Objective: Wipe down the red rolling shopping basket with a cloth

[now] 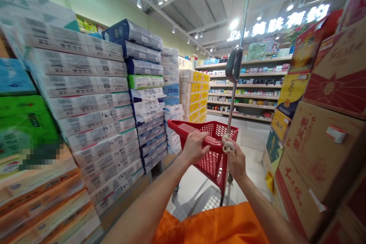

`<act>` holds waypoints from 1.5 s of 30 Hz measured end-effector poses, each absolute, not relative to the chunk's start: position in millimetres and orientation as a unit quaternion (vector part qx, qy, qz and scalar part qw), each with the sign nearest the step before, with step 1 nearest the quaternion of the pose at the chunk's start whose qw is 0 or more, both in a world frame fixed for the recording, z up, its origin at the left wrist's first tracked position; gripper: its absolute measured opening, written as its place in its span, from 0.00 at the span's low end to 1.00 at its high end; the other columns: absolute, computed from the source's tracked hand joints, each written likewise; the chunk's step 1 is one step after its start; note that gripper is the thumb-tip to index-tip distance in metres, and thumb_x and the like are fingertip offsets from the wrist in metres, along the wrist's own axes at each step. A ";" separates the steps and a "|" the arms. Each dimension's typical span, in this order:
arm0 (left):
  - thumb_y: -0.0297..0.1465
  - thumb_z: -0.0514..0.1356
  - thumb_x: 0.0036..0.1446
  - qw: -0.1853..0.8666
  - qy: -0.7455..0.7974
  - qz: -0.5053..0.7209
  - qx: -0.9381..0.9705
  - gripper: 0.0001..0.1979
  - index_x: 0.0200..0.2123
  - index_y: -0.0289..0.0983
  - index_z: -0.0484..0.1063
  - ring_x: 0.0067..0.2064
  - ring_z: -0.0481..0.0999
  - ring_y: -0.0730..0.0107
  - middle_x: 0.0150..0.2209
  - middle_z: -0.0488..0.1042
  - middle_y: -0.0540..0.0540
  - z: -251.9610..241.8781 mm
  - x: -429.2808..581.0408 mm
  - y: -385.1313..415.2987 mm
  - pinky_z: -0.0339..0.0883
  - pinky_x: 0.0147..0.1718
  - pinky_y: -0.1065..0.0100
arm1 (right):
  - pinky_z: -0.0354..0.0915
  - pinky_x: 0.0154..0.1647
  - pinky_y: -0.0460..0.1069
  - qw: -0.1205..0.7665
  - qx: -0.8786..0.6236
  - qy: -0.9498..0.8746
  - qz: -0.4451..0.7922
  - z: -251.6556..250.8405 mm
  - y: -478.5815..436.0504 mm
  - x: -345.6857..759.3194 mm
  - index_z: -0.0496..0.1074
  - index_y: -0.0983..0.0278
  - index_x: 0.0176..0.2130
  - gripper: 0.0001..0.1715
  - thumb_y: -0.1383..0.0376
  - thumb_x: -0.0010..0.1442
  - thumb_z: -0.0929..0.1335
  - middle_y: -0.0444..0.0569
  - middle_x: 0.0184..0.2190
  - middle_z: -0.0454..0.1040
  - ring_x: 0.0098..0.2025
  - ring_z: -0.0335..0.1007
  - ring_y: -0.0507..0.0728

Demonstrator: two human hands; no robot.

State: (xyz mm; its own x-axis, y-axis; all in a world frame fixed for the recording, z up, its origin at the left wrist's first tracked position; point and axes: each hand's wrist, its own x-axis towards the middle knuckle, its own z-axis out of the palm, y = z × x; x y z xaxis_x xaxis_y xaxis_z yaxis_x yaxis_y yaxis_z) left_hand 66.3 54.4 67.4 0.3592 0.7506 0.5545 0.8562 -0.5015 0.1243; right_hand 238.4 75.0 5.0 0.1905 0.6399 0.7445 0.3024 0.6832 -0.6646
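A red plastic shopping cart [210, 164] with a mesh basket stands in front of me at an angle. My left hand [197, 146] is curled over its red handle bar [185, 129]. At the bar's right end, my right hand [236, 162] is closed just under a white knotted cloth [228, 143]; its exact hold on the bar or the pole is partly hidden. From the knot a tall metal pole [233, 97] rises past the top of the view. A dark oval piece [233, 65] is fixed on the pole. Inside the basket, only part of the mesh shows.
High stacks of wrapped paper packs [94, 84] line the left side, with yellow-and-white packs [194, 95] farther on. Cardboard cartons [317, 148] are piled close on the right. Shelves of small goods [248, 84] stand at the back beyond the pale tiled floor [251, 141].
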 end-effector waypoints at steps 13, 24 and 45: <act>0.42 0.49 0.56 0.111 -0.579 -0.198 -0.783 0.25 0.56 0.41 0.55 0.59 0.55 0.63 0.58 0.59 0.45 65.3 72.2 74.4 0.47 0.56 0.52 | 0.55 0.48 0.54 0.491 -0.540 -0.668 -0.144 33.2 81.3 296.8 0.69 0.63 0.40 0.17 0.66 0.55 0.56 0.51 0.43 0.72 0.47 0.64 0.58; 0.40 0.52 0.53 0.111 -0.627 -0.153 -0.755 0.28 0.57 0.40 0.54 0.60 0.54 0.58 0.59 0.57 0.44 65.7 46.4 70.1 0.43 0.55 0.42 | 0.44 0.58 0.56 0.417 -0.476 -0.728 -0.264 21.2 86.6 252.3 0.66 0.65 0.49 0.20 0.69 0.57 0.58 0.53 0.52 0.66 0.55 0.57 0.58; 0.35 0.54 0.49 0.001 -0.629 -0.150 -0.763 0.34 0.59 0.37 0.49 0.63 0.45 0.60 0.62 0.50 0.44 75.2 33.3 50.7 0.45 0.58 0.52 | 0.55 0.49 0.59 0.439 -0.433 -0.754 -0.229 33.6 105.6 211.0 0.64 0.67 0.47 0.20 0.65 0.54 0.59 0.58 0.44 0.69 0.49 0.61 0.64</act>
